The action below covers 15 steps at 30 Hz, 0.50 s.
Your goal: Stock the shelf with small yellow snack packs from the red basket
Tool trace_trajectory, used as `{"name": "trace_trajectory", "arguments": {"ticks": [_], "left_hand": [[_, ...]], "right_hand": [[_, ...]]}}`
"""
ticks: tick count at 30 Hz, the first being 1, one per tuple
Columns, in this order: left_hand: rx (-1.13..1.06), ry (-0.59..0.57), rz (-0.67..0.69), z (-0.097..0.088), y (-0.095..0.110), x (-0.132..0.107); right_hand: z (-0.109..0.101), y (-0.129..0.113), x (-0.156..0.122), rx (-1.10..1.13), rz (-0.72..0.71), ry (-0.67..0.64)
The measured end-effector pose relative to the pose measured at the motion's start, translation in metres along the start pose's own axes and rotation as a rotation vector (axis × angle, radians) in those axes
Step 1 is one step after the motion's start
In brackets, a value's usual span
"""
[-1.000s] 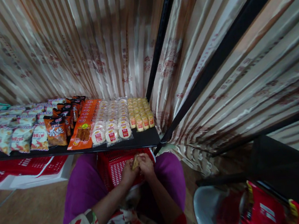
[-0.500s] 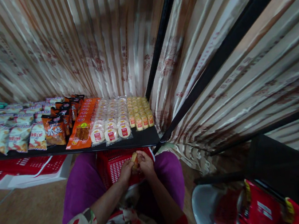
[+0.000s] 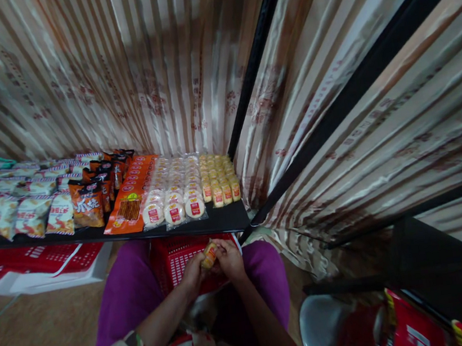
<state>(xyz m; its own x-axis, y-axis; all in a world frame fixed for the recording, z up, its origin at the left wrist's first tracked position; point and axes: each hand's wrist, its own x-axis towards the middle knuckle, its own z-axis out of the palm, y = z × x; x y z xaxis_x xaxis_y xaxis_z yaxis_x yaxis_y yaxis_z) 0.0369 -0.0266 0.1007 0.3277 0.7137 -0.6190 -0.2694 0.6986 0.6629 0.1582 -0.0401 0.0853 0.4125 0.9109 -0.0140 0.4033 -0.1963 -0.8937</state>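
Snack packet [image 3: 209, 254], yellow: where is it, operator?

— I see it low in the frame, held over the red basket [image 3: 174, 260] between the purple-clad knees, just in front of the black shelf [image 3: 220, 220].

— And the hands?

— The left hand [image 3: 195, 269] and the right hand [image 3: 229, 258] meet on it. The fingers of both are closed around the snack packet, which is tipped at a slant.

— What is done, what is left?

— By my reading, much is in place. Rows of like yellow packets [image 3: 219, 183] stand at the shelf's right end, beside round white cakes [image 3: 173, 203] and orange packs [image 3: 130, 200]. This one is off the shelf, in hand. I cannot tell whether more lie in the basket.
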Motion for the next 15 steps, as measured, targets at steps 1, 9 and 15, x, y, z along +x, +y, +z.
{"name": "trace_trajectory", "arguments": {"ticks": [1, 9, 15], "left_hand": [[0.012, 0.024, -0.022, 0.0, 0.003, -0.001], [0.02, -0.004, -0.111, 0.0, 0.021, -0.004], [0.143, -0.068, -0.141, -0.007, 0.028, 0.004]], "right_hand": [[-0.002, -0.001, 0.0, -0.044, -0.022, -0.015], [-0.015, -0.009, 0.001, -0.285, -0.189, -0.123], [-0.019, -0.006, -0.001, -0.381, -0.302, -0.28]]}}
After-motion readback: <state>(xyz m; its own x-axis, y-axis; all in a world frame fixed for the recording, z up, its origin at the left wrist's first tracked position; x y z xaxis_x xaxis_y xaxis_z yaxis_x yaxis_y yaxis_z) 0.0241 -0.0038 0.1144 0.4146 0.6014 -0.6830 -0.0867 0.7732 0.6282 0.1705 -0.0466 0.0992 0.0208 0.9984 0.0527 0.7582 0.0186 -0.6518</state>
